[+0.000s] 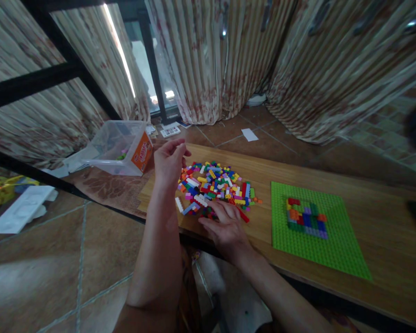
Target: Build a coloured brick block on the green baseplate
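Note:
A spread pile of small toy building bricks [211, 182] in many colours lies on the wooden table. Raised by the pile's left side is my left hand [169, 159], its fingers curled in; whatever they may hold is hidden. My right hand [229, 229] rests at the near edge of the pile, fingers stretched out and touching bricks, thumb apart. Just beyond its fingertips is a white brick [200, 200], and a long red brick [242, 214] lies beside them. To the right, a low brick structure [307, 218] of several colours stands on a green baseplate [346, 249].
The wooden table [256, 236] has a dark front edge. A clear plastic box [119, 143] with an orange label sits beyond its left end. White paper [249, 134] lies on the tiled floor. Curtains [208, 60] and a black metal frame [31, 78] stand behind.

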`<move>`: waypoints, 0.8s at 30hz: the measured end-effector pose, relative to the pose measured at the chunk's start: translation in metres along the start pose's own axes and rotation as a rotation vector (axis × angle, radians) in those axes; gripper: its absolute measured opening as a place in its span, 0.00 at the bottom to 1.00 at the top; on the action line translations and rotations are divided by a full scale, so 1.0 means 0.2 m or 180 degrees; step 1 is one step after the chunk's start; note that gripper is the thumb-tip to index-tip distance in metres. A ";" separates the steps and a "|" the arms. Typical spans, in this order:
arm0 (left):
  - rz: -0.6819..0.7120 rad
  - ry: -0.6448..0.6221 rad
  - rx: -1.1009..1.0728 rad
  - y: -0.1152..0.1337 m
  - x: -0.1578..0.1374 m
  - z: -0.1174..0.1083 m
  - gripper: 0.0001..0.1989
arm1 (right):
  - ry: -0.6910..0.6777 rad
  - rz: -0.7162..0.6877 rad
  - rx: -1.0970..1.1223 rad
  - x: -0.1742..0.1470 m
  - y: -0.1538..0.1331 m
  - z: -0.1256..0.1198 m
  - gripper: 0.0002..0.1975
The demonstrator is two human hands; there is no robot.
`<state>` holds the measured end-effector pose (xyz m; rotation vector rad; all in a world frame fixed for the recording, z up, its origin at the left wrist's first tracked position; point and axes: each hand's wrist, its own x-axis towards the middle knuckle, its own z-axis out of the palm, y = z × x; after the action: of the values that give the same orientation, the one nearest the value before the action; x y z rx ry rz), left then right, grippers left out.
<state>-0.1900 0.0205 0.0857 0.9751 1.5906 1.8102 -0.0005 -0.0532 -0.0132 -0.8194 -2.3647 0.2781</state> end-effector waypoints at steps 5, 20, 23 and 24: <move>0.0047 -0.0043 -0.0001 -0.01 0.00 0.00 0.06 | 0.0102 0.0232 -0.0059 -0.03 0.09 -0.06 0.11; -0.0002 -0.0155 -0.0016 -0.03 -0.01 0.04 0.06 | 0.0147 0.0825 -0.0256 -0.05 0.20 -0.17 0.10; -0.0004 -0.0214 0.0008 -0.04 -0.01 0.05 0.07 | 0.0068 0.0641 -0.0204 -0.04 0.16 -0.15 0.10; -0.0001 -0.0235 0.0028 -0.04 -0.01 0.05 0.07 | 0.0044 0.0602 -0.0207 -0.03 0.15 -0.14 0.11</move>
<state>-0.1809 0.0261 0.0782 1.0335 1.5550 1.7480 0.0342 -0.0338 -0.0056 -1.0750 -2.2962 0.2731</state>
